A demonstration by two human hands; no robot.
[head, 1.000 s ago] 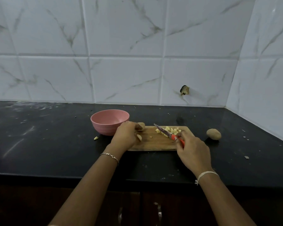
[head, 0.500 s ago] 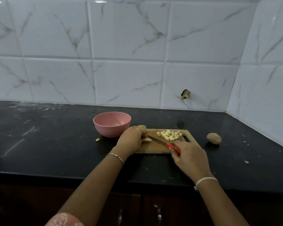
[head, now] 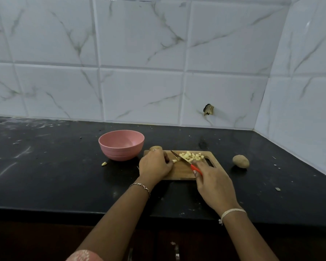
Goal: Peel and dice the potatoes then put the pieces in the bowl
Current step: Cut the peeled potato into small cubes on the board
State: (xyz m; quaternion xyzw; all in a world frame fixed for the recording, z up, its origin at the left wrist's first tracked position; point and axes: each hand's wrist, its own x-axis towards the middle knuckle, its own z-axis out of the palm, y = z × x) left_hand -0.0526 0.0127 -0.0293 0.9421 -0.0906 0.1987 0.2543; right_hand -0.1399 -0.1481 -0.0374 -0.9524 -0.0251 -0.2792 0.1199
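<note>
The left hand point(head: 154, 165) pinches a potato strip point(head: 174, 161) on the cutting board point(head: 180, 173). The right hand point(head: 214, 182) grips the red-handled knife point(head: 185, 161) — blade just beside the diced pieces point(head: 191, 156).

White marble-veined wall tiles point(head: 139, 91) rise behind the black counter point(head: 45, 176) — one tile chipped point(head: 208, 109); dark cabinets point(head: 26, 242) below.

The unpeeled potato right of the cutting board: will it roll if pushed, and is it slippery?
The unpeeled potato looks oval, so it would probably wobble and roll unevenly on the smooth black counter. Its skin is still on and looks dry, so likely not slippery.
</note>
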